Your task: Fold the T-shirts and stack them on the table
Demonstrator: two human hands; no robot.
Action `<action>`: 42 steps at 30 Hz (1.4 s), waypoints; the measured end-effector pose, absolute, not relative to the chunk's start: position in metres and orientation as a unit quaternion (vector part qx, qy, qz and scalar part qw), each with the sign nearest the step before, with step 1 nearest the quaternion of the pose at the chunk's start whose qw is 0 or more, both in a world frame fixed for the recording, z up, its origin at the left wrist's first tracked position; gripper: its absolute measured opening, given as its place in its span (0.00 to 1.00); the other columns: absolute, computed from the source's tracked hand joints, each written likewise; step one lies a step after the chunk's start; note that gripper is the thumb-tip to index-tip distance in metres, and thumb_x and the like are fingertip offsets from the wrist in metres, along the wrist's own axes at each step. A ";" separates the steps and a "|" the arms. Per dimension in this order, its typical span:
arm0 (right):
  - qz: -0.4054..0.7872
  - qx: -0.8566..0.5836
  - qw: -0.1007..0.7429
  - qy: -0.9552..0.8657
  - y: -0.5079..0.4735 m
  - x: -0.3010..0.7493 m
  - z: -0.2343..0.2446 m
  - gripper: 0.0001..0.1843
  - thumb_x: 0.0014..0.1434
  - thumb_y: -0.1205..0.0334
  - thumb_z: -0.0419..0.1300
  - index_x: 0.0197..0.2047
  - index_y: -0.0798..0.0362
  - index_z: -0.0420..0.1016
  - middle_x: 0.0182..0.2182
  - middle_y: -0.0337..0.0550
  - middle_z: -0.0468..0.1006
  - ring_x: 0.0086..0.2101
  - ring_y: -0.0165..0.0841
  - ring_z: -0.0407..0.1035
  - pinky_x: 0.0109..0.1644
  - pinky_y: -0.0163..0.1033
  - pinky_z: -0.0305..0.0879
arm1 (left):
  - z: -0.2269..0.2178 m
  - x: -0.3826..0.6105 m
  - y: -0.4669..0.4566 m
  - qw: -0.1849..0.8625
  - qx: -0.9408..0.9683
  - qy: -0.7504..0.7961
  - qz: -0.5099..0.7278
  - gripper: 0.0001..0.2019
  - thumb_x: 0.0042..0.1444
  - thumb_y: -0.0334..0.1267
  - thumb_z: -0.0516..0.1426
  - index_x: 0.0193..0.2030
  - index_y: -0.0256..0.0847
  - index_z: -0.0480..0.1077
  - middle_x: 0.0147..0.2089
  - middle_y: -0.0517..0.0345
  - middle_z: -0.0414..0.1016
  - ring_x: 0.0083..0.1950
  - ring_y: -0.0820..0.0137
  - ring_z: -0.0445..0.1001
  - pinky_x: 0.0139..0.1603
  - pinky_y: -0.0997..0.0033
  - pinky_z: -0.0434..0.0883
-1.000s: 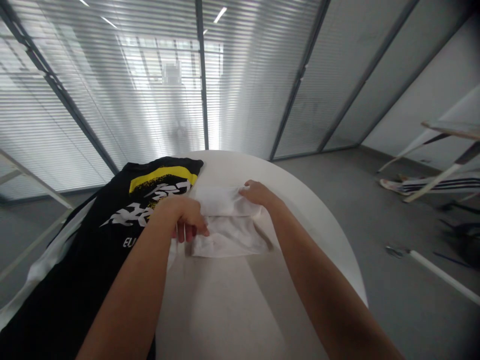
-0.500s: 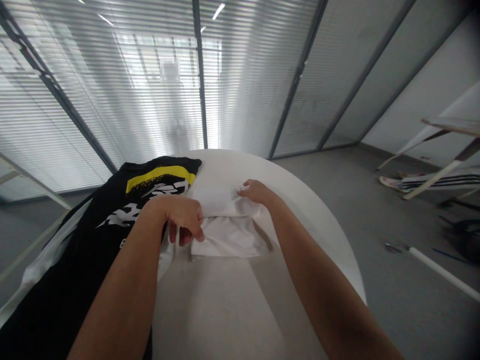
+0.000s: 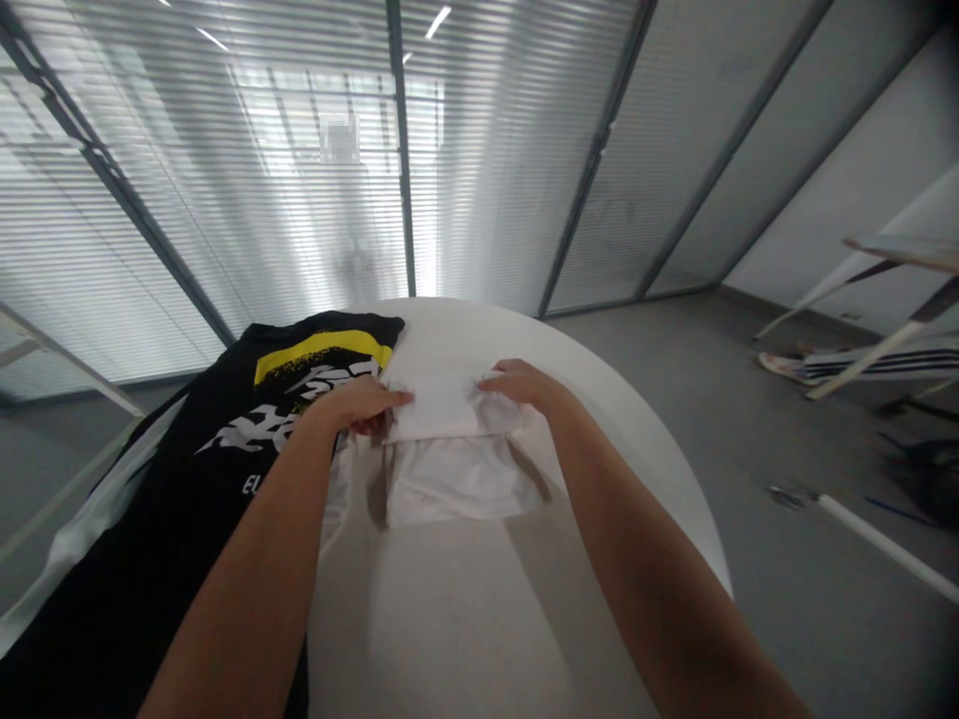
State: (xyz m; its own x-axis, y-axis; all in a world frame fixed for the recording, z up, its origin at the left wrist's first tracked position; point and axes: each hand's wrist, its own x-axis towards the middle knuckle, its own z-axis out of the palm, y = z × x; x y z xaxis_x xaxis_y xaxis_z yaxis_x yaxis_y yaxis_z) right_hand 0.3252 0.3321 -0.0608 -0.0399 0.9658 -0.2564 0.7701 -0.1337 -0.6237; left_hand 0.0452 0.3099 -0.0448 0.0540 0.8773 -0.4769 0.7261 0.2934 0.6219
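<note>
A white piece of cloth (image 3: 457, 479), partly folded over itself, lies on the round white table (image 3: 442, 619); what garment it is I cannot tell. My left hand (image 3: 369, 401) pinches the left end of its folded upper layer, thumb on top and fingers underneath. At the other end, my right hand (image 3: 516, 384) grips the upper right corner between thumb and fingers. The lower layer rests flat and slightly wrinkled below the fold. Just left of the cloth is a black shirt (image 3: 180, 559) with yellow and white print, partly under my left forearm.
Glass panels with blinds (image 3: 494, 160) stand behind the table. On the right, a white pole (image 3: 884, 544) lies on the grey floor, and shoes (image 3: 786, 366) sit near a table's legs. A white metal frame (image 3: 67, 359) is at the left.
My left hand has moved up from the cloth's lower left edge to the left end of the fold and now grips it. My right hand has stayed nearly in place.
</note>
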 end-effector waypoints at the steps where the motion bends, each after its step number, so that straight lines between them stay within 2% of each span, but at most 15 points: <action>1: 0.333 -0.673 0.157 -0.641 0.332 0.326 -0.061 0.13 0.54 0.58 0.63 0.41 0.56 0.76 0.38 0.47 0.79 0.33 0.33 0.72 0.30 0.31 0.63 | -0.045 0.047 0.310 0.429 0.593 0.673 0.107 0.20 0.45 0.56 0.63 0.30 0.39 0.70 0.24 0.54 0.74 0.26 0.66 0.73 0.24 0.72 0.68; 4: 0.330 -0.671 0.194 -0.636 0.331 0.326 -0.059 0.13 0.55 0.59 0.63 0.42 0.55 0.74 0.36 0.45 0.79 0.31 0.31 0.70 0.29 0.30 0.62 | -0.047 0.050 0.310 0.456 0.575 0.653 0.188 0.14 0.47 0.47 0.64 0.31 0.40 0.69 0.23 0.59 0.71 0.25 0.71 0.70 0.23 0.75 0.66; 8: 0.322 -0.666 0.245 -0.626 0.331 0.325 -0.058 0.14 0.58 0.56 0.61 0.46 0.52 0.71 0.33 0.42 0.77 0.28 0.29 0.68 0.29 0.31 0.61 | -0.050 0.052 0.314 0.514 0.513 0.615 0.308 0.09 0.50 0.38 0.63 0.35 0.40 0.67 0.29 0.60 0.72 0.27 0.74 0.69 0.25 0.75 0.70; 11: 0.263 -0.660 0.265 -0.652 0.333 0.327 -0.057 0.13 0.57 0.56 0.61 0.43 0.52 0.70 0.35 0.43 0.76 0.32 0.31 0.69 0.34 0.33 0.63 | -0.051 0.052 0.316 0.555 0.487 0.569 0.362 0.12 0.48 0.34 0.64 0.38 0.39 0.67 0.35 0.57 0.73 0.33 0.71 0.73 0.30 0.68 0.77; 15: 0.225 -0.648 0.287 -0.669 0.331 0.327 -0.050 0.11 0.57 0.57 0.60 0.41 0.52 0.69 0.36 0.44 0.75 0.37 0.34 0.68 0.41 0.36 0.65 | -0.051 0.052 0.317 0.567 0.484 0.523 0.414 0.14 0.49 0.35 0.64 0.40 0.39 0.66 0.40 0.54 0.73 0.38 0.67 0.75 0.33 0.58 0.80; 18: 0.277 -0.654 0.317 -0.628 0.327 0.323 -0.041 0.12 0.58 0.55 0.59 0.44 0.50 0.67 0.39 0.44 0.74 0.36 0.34 0.67 0.37 0.37 0.69 | -0.049 0.053 0.316 0.574 0.492 0.477 0.449 0.14 0.48 0.35 0.64 0.39 0.39 0.65 0.41 0.55 0.73 0.40 0.67 0.75 0.36 0.56 0.81; 22: 0.368 -0.606 0.406 -0.576 0.326 0.320 -0.037 0.16 0.56 0.54 0.60 0.46 0.47 0.63 0.46 0.44 0.69 0.39 0.34 0.66 0.32 0.36 0.73 | -0.047 0.052 0.315 0.570 0.484 0.447 0.491 0.17 0.43 0.32 0.65 0.37 0.40 0.62 0.41 0.59 0.72 0.41 0.68 0.75 0.40 0.56 0.80; 27: 0.454 -0.507 0.470 -0.562 0.329 0.320 -0.044 0.19 0.46 0.54 0.66 0.36 0.50 0.62 0.37 0.36 0.66 0.38 0.31 0.65 0.38 0.39 0.73 | -0.059 0.047 0.324 0.554 0.477 0.408 0.547 0.22 0.36 0.29 0.64 0.39 0.40 0.62 0.44 0.59 0.70 0.43 0.65 0.74 0.42 0.53 0.78; 30: 0.484 -0.486 0.483 -0.544 0.329 0.318 -0.046 0.21 0.39 0.55 0.68 0.32 0.50 0.62 0.32 0.33 0.64 0.36 0.30 0.64 0.40 0.41 0.72 | -0.070 0.046 0.330 0.523 0.498 0.417 0.552 0.26 0.35 0.29 0.63 0.45 0.41 0.63 0.47 0.55 0.70 0.47 0.61 0.74 0.45 0.49 0.76; 34: 0.488 -0.483 0.477 -0.549 0.330 0.316 -0.047 0.20 0.37 0.56 0.68 0.31 0.50 0.62 0.30 0.33 0.64 0.35 0.29 0.64 0.41 0.41 0.70 | -0.072 0.044 0.330 0.318 0.636 0.521 0.472 0.33 0.37 0.28 0.62 0.55 0.38 0.62 0.59 0.46 0.65 0.62 0.55 0.64 0.63 0.52 0.64; 36: 0.482 -0.485 0.473 -0.555 0.330 0.315 -0.048 0.20 0.38 0.56 0.67 0.31 0.50 0.63 0.30 0.33 0.64 0.34 0.29 0.64 0.41 0.40 0.70 | -0.065 0.040 0.327 0.218 0.689 0.579 0.377 0.37 0.39 0.33 0.64 0.59 0.35 0.60 0.64 0.39 0.61 0.66 0.53 0.60 0.65 0.55 0.59; 37: 0.476 -0.489 0.472 -0.559 0.331 0.314 -0.049 0.19 0.39 0.56 0.67 0.32 0.50 0.63 0.31 0.33 0.64 0.34 0.29 0.64 0.40 0.40 0.70 | -0.060 0.038 0.326 0.187 0.698 0.615 0.317 0.38 0.41 0.38 0.65 0.60 0.33 0.59 0.64 0.36 0.61 0.65 0.52 0.61 0.64 0.55 0.61; 39: 0.458 -0.498 0.469 -0.568 0.332 0.313 -0.050 0.19 0.41 0.55 0.66 0.33 0.50 0.63 0.31 0.33 0.64 0.34 0.29 0.64 0.39 0.39 0.70 | -0.047 0.033 0.323 0.156 0.705 0.672 0.167 0.36 0.44 0.50 0.64 0.56 0.30 0.64 0.57 0.33 0.69 0.58 0.48 0.69 0.56 0.54 0.66; 41: 0.437 -0.508 0.464 -0.580 0.333 0.312 -0.051 0.18 0.43 0.53 0.66 0.34 0.50 0.64 0.32 0.34 0.65 0.35 0.30 0.64 0.37 0.39 0.70 | -0.034 0.030 0.319 0.153 0.726 0.671 0.013 0.29 0.45 0.58 0.61 0.45 0.33 0.72 0.42 0.39 0.77 0.47 0.50 0.75 0.47 0.57 0.70; 42: 0.430 -0.510 0.461 -0.585 0.333 0.312 -0.052 0.18 0.44 0.53 0.65 0.34 0.50 0.64 0.33 0.35 0.66 0.35 0.30 0.64 0.37 0.38 0.70 | -0.030 0.031 0.317 0.161 0.741 0.650 -0.043 0.26 0.46 0.60 0.59 0.39 0.35 0.74 0.36 0.43 0.77 0.42 0.52 0.76 0.44 0.59 0.70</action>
State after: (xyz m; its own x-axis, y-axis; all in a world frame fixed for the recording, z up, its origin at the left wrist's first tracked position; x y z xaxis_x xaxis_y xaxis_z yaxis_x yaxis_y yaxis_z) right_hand 0.3117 0.3335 -0.0516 -0.0539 0.9934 0.1009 0.2011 0.1098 -0.9734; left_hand 0.0307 0.3170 -0.0295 0.1509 0.9501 -0.2730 0.9779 -0.1031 0.1817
